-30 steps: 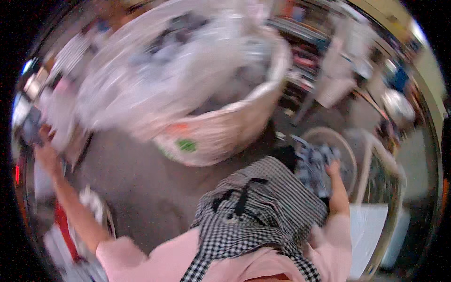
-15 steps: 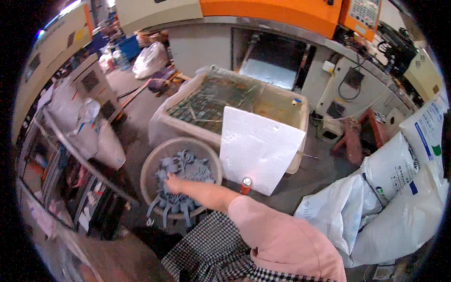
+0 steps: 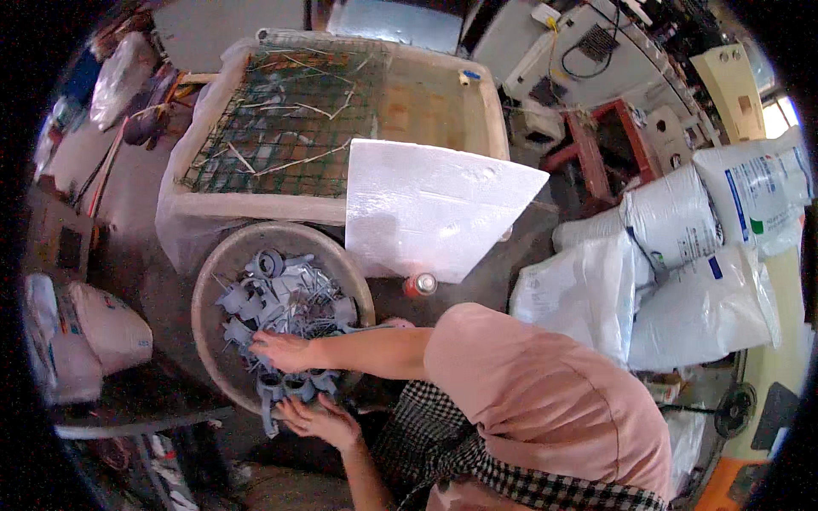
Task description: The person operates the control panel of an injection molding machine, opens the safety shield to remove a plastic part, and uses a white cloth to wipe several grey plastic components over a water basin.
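A round, pale basin (image 3: 207, 298) stands on the floor, heaped with grey plastic parts (image 3: 268, 294), some ring-shaped, with thin sticks among them. My right hand (image 3: 285, 351) reaches over the near part of the heap, its fingers stretched out on the grey parts and their tips partly lost among them. Just below it, my left hand (image 3: 322, 423) lies at the basin's near rim, fingers spread, touching or close to several ring-shaped parts that overhang the edge. Neither hand shows a clear grip on any piece.
Behind the basin is a large water-filled tub (image 3: 264, 204) with green netting (image 3: 281, 111). A white foam board (image 3: 434, 204) leans on it, near a red can (image 3: 420, 284). White sacks (image 3: 579, 298) stand at right, a red metal frame (image 3: 601, 149) beyond them. A dark, pale-edged surface (image 3: 145, 417) is at left.
My view has tipped down and closer to the basin. My left hand has come into sight at the near rim. My right hand stays over the grey parts, now nearer the basin's front.
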Available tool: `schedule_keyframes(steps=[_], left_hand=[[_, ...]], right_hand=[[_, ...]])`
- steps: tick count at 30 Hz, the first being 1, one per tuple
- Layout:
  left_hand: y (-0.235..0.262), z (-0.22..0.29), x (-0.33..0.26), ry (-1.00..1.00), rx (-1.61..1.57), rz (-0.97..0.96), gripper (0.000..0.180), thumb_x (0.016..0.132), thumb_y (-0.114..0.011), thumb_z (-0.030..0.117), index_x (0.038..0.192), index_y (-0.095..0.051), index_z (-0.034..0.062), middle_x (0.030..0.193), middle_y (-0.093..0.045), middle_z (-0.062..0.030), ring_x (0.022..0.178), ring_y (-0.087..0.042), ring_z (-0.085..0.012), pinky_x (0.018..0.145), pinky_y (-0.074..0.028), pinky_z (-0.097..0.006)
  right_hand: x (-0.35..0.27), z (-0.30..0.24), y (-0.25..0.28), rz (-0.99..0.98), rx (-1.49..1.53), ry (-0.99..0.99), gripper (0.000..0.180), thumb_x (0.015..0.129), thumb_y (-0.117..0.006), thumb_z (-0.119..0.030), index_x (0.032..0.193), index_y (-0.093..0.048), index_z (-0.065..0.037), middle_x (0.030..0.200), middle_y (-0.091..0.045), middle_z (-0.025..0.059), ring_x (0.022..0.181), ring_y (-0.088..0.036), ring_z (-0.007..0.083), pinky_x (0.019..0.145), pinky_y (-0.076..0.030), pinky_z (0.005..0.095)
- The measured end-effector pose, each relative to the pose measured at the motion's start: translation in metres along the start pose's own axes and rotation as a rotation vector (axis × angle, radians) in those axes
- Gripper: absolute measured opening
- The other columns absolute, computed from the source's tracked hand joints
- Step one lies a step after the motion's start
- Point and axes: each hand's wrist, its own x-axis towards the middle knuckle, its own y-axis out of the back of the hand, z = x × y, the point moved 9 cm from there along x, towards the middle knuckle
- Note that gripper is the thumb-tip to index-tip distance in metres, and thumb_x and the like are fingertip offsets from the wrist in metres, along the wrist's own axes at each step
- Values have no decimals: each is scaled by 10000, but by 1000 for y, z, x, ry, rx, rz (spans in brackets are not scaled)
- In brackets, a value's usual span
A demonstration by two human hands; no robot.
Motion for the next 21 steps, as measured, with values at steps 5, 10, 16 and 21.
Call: schedule_keyframes(steps=[5, 10, 16, 21], left_hand=[[9, -29, 4, 9, 62, -163, 419, 925, -392, 253, 1227, -333, -31, 1322, -275, -240, 1243, -243, -376, 961, -259, -504], [105, 23, -35, -257, -294, -300, 437, 884, -482, 208, 1214, -334, -37, 1270, -306, -284, 1137, -349, -391, 836, -388, -484], [162, 199, 49, -404, -371, -380, 398, 861, -505, 209, 1151, -367, -27, 1193, -344, -263, 1098, -367, -383, 835, -381, -484], [158, 344, 118, -451, -282, -411, 367, 842, -523, 210, 1099, -395, -19, 1129, -376, -245, 1065, -382, -377, 834, -375, -483]], right_hand=[[-32, -40, 116, -19, 534, -456, 455, 832, -521, -143, 1254, -373, -57, 1160, -398, 176, 1026, -478, 341, 857, -424, 402], [-224, -42, 323, 79, 360, -806, 426, 829, -512, -184, 1248, -441, -151, 1062, -561, 140, 844, -595, 298, 740, -499, 384], [-345, 63, 732, 721, -403, -1006, 616, 762, -486, -25, 1335, -274, -112, 1200, -416, 246, 1025, -480, 403, 881, -400, 450], [-413, 203, 1036, 1042, -542, -1105, 838, 719, -487, -9, 1400, -76, -273, 1219, -325, 341, 994, -481, 479, 870, -410, 474]])
